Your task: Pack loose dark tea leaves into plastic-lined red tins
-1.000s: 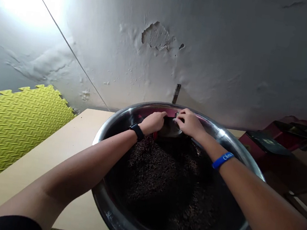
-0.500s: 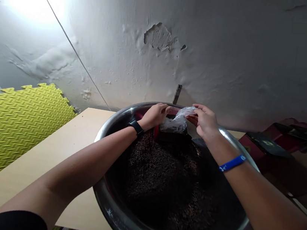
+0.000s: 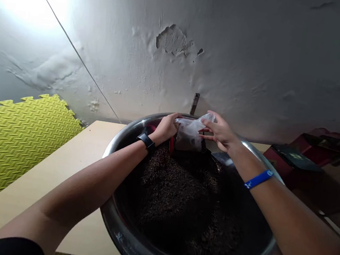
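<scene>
My left hand (image 3: 166, 129) and my right hand (image 3: 222, 132) are both holding one clear plastic bag (image 3: 189, 133), which hangs upright between them. I am pinching the bag's left top edge between the fingers and thumb of my left hand. My right hand is pinching its upper right corner, with the fingers slightly spread. The hands are apart, not pressed together, and the bag's mouth is stretched between them. Dark contents are showing through the lower part of the bag.

The bag is hanging over the far side of one large steel bowl (image 3: 108, 215), inside its rim. Its lower end is just above one heap of dark, shredded dry material (image 3: 176, 199), which is filling the bowl. One red-edged object (image 3: 171, 145) is standing just behind the bag's left side, but I cannot tell what it is.

I am wearing one black watch (image 3: 147, 142) on my left wrist and one blue wristband (image 3: 259, 179) on my right. The bowl is resting on one pale board (image 3: 41, 177). One yellow-green foam mat (image 3: 13, 153) is lying to the left, and one black flat case (image 3: 294, 157) is sitting to the right, in front of a peeling white wall (image 3: 258, 72).
</scene>
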### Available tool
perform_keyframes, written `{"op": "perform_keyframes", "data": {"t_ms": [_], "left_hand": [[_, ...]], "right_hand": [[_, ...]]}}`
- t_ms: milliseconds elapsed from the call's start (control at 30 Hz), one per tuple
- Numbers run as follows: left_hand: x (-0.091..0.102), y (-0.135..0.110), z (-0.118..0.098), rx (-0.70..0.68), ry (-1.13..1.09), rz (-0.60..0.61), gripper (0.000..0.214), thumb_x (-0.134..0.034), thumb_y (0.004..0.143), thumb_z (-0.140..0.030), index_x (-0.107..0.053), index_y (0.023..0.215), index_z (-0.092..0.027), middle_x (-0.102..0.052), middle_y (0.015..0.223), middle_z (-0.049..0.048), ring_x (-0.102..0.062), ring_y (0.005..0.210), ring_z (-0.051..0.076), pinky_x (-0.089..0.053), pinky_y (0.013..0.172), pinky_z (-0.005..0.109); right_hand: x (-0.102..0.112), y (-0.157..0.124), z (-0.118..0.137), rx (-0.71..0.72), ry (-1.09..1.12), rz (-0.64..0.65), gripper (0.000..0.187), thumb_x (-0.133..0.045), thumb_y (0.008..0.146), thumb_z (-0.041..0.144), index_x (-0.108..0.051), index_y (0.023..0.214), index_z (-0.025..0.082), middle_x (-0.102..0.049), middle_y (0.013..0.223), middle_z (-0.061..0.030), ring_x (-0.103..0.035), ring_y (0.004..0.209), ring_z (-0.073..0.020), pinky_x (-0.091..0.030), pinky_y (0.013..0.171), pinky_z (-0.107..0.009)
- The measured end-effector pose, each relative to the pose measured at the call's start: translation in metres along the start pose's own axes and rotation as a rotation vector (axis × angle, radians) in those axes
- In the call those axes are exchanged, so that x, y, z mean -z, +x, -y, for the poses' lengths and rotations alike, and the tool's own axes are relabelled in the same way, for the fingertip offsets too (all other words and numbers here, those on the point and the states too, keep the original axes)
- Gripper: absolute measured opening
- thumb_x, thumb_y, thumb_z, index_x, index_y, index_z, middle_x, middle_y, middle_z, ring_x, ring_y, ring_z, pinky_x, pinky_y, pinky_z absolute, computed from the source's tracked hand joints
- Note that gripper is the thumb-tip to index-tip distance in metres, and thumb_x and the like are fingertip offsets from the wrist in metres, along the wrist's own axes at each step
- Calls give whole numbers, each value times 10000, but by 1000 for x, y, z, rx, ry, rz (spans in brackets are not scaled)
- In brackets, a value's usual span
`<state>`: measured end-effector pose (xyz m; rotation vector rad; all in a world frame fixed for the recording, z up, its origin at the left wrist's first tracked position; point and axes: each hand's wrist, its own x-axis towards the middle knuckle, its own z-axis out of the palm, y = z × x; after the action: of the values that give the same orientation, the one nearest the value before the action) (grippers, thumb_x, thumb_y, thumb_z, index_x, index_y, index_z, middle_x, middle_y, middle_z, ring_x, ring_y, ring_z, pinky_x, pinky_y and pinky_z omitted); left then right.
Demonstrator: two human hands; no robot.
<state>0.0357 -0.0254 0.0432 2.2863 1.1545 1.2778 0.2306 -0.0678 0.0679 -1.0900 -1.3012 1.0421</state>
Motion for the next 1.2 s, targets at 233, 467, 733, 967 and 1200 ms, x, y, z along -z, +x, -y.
{"op": "perform_keyframes", "data": {"t_ms": [233,467,733,967,1200], "left_hand": [[6,2,-7,60,-214,310,298,-433,808,-300,-619,668,-113,-537,567,26,-416,529,97,-325,514,231],[17,-3,-22,-99,-32,634,193,-627,680,-330,-688,769,-169,-631,764,34,-529,689,134,-403,666,234],[2,-21,-23,0,241,659,652,-665,585,-553,-595,1123,-192,-390,1349,142,-364,1187,371,-288,976,454],[-7,-10,-22,-114,283,339,430,-383,853,-472,-621,719,-140,-610,831,125,-544,872,223,-377,856,351],[-7,-13,-15,-11,334,-29,211,-467,735,-89,-555,922,-130,-573,969,118,-511,894,190,-409,791,304]], "right_hand": [[-9,4,-12,-45,39,-57,269,-652,618,191,-469,815,203,-564,779,4,-529,629,-108,-464,501,-217],[-1,13,-29,67,256,-20,260,-450,521,54,-382,719,207,-537,613,38,-522,568,-118,-411,515,-221],[-5,21,-42,277,-209,-132,115,-377,564,121,-406,635,206,-439,506,32,-406,476,-120,-326,500,-237],[7,16,-28,409,-1069,-78,145,-515,677,215,-579,805,192,-633,751,-37,-529,656,-167,-358,610,-251],[3,24,-42,126,-1070,-233,184,-437,807,255,-580,893,177,-654,907,-120,-586,842,-241,-397,685,-294]]}}
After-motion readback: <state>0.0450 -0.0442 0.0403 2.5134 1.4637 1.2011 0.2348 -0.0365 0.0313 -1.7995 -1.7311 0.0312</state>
